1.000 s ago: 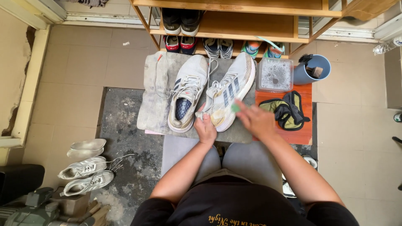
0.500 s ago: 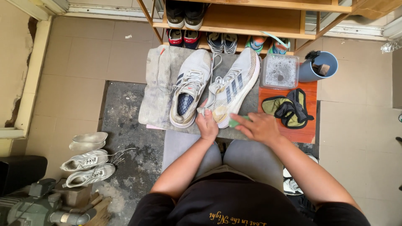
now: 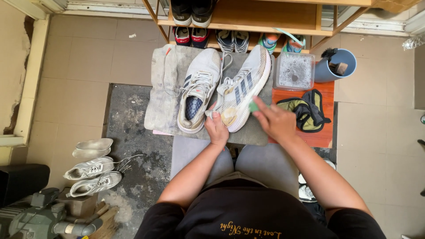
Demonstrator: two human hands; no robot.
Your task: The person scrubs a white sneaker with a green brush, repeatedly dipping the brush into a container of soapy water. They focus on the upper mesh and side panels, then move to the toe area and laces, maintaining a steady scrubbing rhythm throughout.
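L hand (image 3: pixel 217 129) pinching heel of grey striped mesh sneaker (image 3: pixel 241 90); R hand (image 3: pixel 275 120) closed on small green scrubber (image 3: pixel 253 106) at 3 o'clock. Risk: weak grip, shoe slips off grey cloth mat (image 3: pixel 166 99).

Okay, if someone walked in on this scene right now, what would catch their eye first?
Probably the pair of grey-white sneakers side by side on a dirty grey towel in the middle, with the left hand gripping the heel of the right-hand sneaker while the right hand presses a small green sponge to its side. Just beyond, a wooden shoe rack holds more pairs, and a tub of soapy water sits on an orange board at right.
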